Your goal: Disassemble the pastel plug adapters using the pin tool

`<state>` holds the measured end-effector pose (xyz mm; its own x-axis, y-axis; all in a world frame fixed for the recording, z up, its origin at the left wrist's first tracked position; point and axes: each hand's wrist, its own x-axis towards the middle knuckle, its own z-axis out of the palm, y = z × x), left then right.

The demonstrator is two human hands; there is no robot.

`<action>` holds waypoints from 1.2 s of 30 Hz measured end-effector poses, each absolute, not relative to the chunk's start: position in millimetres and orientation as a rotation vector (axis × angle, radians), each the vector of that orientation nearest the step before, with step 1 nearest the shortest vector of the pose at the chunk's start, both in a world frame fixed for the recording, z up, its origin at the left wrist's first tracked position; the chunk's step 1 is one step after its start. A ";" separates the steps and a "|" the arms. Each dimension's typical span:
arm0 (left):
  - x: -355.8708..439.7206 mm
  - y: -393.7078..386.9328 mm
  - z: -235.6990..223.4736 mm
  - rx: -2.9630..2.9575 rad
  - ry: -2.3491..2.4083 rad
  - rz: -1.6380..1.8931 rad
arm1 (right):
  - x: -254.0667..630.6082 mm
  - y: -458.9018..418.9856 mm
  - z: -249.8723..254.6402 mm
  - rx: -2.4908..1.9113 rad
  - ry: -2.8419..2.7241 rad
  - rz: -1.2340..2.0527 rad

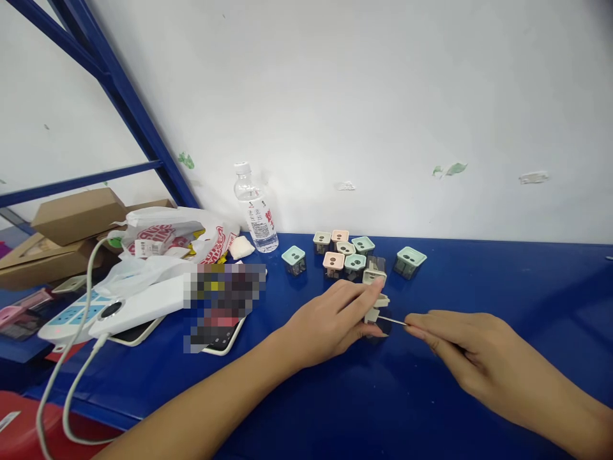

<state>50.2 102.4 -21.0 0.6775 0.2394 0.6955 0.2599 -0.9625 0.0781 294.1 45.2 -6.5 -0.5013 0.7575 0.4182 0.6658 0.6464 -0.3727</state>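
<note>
On the blue-topped bench (502,287), the left hand (330,321) clasped a small cream plastic plug housing (376,308). The right hand (460,345), just apart, pinched a thin metal pin (391,320) reaching the housing, near a cluster of pastel square plug housings (345,252).

Plug housings (355,262) cluster on the table (502,306) at twelve o'clock, a bottle (256,211) behind them at eleven. A power strip (71,313) lies at nine.

Blue tabletop (502,383); plug casings (410,257) mint, peach, perhaps cream
</note>
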 end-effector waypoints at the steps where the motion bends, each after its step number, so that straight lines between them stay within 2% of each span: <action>1: 49.9 102.2 -21.4 -2.865 -0.443 -1.170 | 294.8 45.6 -8.0 -1.070 -2.320 0.126; 5: 48.6 102.0 -22.8 -2.896 -0.527 -1.161 | 292.4 45.9 -8.8 -0.984 -2.296 -0.206; 11: 45.1 103.7 -24.3 -2.960 -0.602 -1.156 | 286.4 48.0 -10.4 -1.098 -2.267 -0.378; 25: 43.2 100.4 -23.1 -3.141 -0.676 -1.173 | 292.5 45.4 -14.8 -1.143 -2.301 -0.142; 36: 41.7 101.4 -22.7 -3.140 -0.697 -1.209 | 291.9 49.8 -20.5 -1.073 -2.274 -0.272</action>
